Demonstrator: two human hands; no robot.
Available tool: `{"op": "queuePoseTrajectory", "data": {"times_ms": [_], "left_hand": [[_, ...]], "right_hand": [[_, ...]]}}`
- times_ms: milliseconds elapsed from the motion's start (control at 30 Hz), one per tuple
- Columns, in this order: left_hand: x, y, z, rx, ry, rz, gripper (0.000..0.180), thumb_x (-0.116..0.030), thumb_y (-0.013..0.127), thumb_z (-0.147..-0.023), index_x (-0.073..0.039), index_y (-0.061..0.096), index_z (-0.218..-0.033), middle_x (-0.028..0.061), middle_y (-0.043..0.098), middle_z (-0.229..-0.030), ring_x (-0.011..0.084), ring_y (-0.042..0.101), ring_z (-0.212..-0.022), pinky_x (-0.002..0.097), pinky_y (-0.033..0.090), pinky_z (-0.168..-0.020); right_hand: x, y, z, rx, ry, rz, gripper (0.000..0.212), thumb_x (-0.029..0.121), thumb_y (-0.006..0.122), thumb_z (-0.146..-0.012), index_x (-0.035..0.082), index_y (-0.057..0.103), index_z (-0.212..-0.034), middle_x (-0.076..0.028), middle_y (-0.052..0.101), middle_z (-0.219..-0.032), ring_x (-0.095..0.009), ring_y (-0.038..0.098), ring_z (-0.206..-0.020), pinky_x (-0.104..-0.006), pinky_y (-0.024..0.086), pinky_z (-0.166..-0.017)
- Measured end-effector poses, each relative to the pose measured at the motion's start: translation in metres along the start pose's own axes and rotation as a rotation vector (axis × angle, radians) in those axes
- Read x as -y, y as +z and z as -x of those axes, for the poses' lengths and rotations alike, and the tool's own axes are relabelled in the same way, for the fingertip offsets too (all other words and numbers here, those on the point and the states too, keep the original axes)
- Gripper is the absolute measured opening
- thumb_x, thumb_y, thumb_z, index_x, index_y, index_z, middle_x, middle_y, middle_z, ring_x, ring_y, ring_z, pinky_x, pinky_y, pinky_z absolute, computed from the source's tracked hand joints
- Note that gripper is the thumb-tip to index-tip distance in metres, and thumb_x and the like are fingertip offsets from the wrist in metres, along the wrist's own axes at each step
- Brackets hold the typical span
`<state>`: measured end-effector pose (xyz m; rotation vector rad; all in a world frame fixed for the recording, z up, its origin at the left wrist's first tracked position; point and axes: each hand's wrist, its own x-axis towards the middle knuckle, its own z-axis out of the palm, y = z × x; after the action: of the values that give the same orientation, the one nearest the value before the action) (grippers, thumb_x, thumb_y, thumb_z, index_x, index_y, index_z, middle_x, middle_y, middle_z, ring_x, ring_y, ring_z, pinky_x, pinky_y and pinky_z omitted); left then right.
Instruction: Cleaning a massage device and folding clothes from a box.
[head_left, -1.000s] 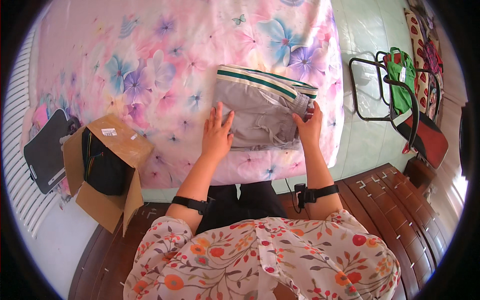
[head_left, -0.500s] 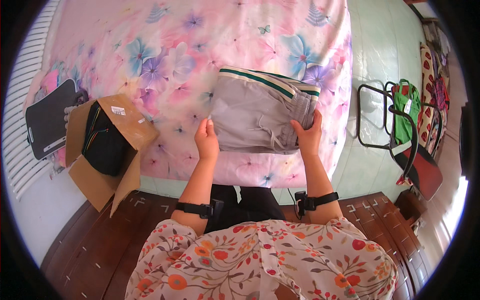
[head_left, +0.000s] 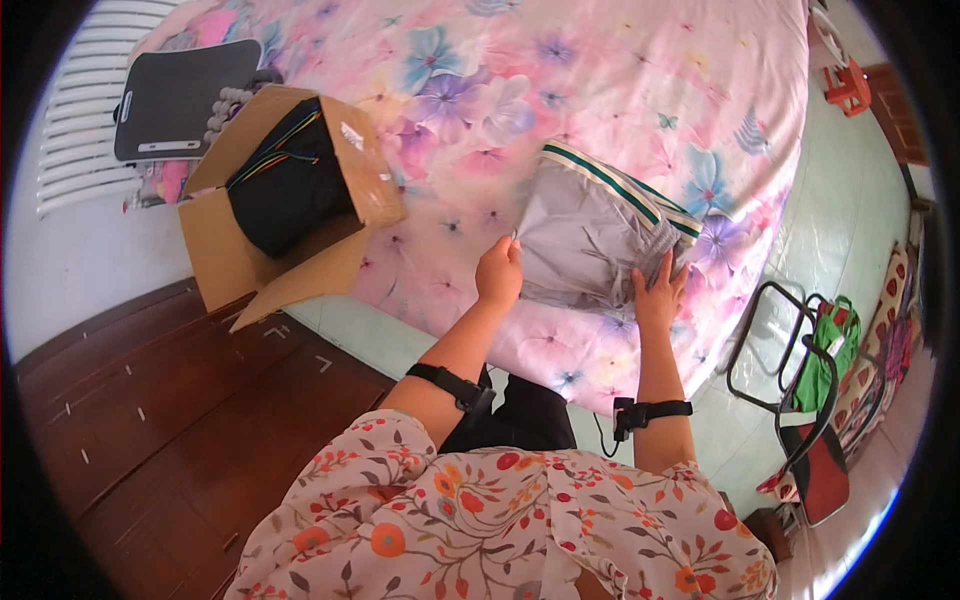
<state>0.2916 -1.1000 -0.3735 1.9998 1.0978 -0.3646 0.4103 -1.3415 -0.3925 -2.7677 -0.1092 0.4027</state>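
Note:
A folded pair of grey drawstring shorts (head_left: 580,230) lies on the bed, with green and cream stripes along its far side and a gathered waistband at the right. At the left edge of the shorts, my left hand (head_left: 499,272) is closed in a pinch on the cloth. My right hand (head_left: 658,295) rests on the waistband end, its fingers spread and pressed lightly on the fabric. The drawstring is hard to make out among the wrinkles.
An open cardboard box (head_left: 375,185) on the bed's left holds black clothing (head_left: 285,190) with coloured cords. Behind it lies a dark lap desk (head_left: 185,100). The bed carries a floral sheet (head_left: 460,190). Right of it stands a black-framed chair (head_left: 735,375) with a green bag (head_left: 835,350).
The whole view has swung leftward, so box and bed sit further right. My right hand has loosened from gripping the waistband to lying spread on it. My left hand keeps its pinch.

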Motion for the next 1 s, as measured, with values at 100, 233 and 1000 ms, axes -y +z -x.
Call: {"op": "queuePoseTrajectory", "data": {"times_ms": [100, 233, 1000], "left_hand": [[0.039, -0.005, -0.003, -0.073, -0.022, 0.049, 0.025, -0.019, 0.050, -0.088, -0.002, 0.052, -0.106, 0.0186, 0.059, -0.101, 0.0348, 0.059, -0.084, 0.0397, 0.047, -0.075], [0.027, -0.038, 0.020, -0.228, 0.266, 0.237, 0.026, -0.005, 0.053, -0.084, -0.004, 0.052, -0.111, 0.0127, 0.058, -0.104, 0.0277, 0.062, -0.078, 0.0372, 0.049, -0.071], [0.177, -0.324, -0.015, -0.237, -0.017, 0.789, 0.038, -0.003, 0.056, -0.084, -0.004, 0.048, -0.121, 0.0097, 0.046, -0.123, 0.0201, 0.053, -0.107, 0.0304, 0.046, -0.085]], "right_hand": [[0.019, -0.008, -0.003, 0.176, 0.107, 0.197, 0.079, 0.050, 0.060, -0.078, 0.022, 0.026, -0.143, -0.015, 0.015, -0.149, -0.040, 0.026, -0.131, -0.0523, 0.028, -0.102], [0.011, -0.003, 0.001, 0.010, 0.167, 0.092, 0.073, 0.041, 0.061, -0.080, 0.011, 0.030, -0.139, -0.017, 0.022, -0.146, -0.040, 0.028, -0.130, -0.0484, 0.026, -0.104], [0.516, 0.083, 0.060, 0.954, -0.260, -0.430, 0.071, 0.024, 0.072, -0.071, -0.010, 0.040, -0.125, -0.028, 0.054, -0.117, -0.036, 0.055, -0.106, -0.0383, 0.044, -0.092]]}}
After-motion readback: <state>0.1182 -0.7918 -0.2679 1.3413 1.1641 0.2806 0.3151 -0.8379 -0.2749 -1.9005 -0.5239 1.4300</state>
